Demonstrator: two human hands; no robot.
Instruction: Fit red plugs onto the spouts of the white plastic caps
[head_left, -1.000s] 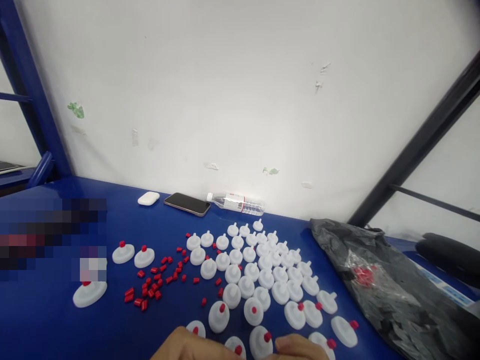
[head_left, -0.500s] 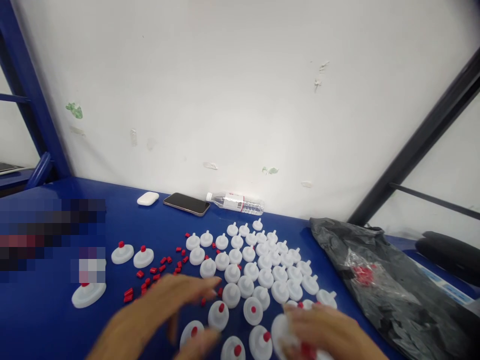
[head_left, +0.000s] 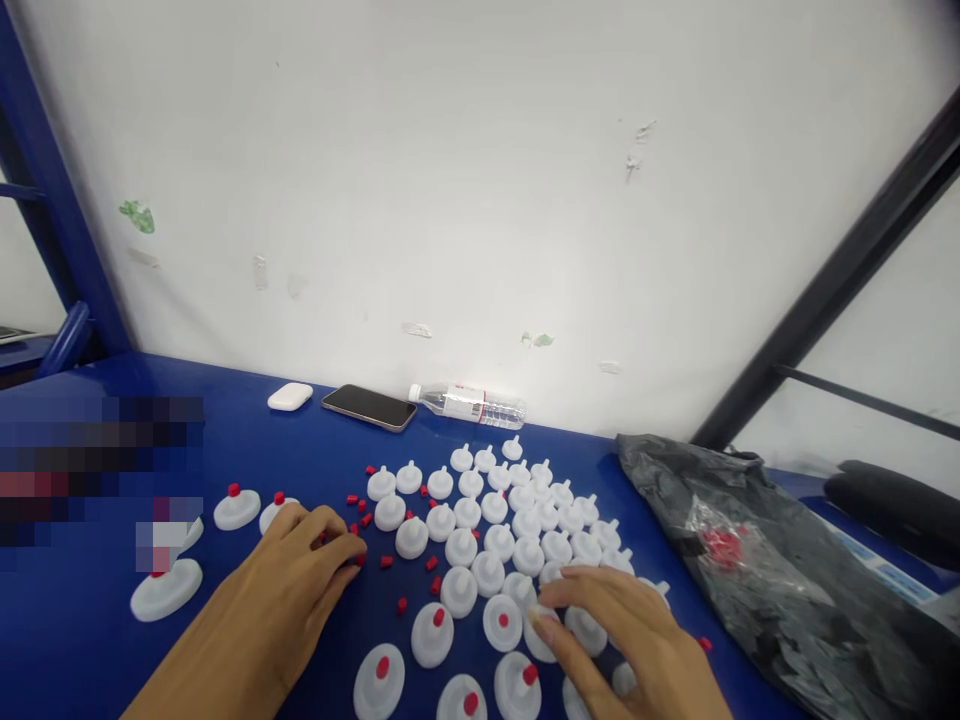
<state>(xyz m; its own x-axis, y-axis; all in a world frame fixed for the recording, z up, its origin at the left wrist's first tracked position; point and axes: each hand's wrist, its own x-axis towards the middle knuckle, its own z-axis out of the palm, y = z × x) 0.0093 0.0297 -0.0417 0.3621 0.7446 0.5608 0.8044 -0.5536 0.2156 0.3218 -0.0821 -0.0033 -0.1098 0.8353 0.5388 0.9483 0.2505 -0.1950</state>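
Over the scattered small red caps [head_left: 386, 562], my left hand [head_left: 296, 580] is bent down with its fingers closed, a red cap at the fingertips. My right hand [head_left: 630, 635] has thumb and index finger close together at the spout of a white spouted lid [head_left: 541, 640]; the spout itself is hidden by the fingers. Many more white spouted lids [head_left: 460, 547] lie packed between and beyond my hands, spouts up. Near the front, several lids carry red caps on their spouts, such as the capped lid [head_left: 433, 640].
More capped lids [head_left: 166, 590] lie at the left, beside a pixelated area. At the back are a white case [head_left: 290, 397], a phone [head_left: 369, 407] and a plastic bottle [head_left: 472, 404] near the wall. A black plastic bag [head_left: 780, 610] with a clear bag of red pieces [head_left: 724, 548] lies right.
My left hand has moved left and closed at the red caps. My right hand has shifted slightly left, from a capped lid at the front to another white lid.
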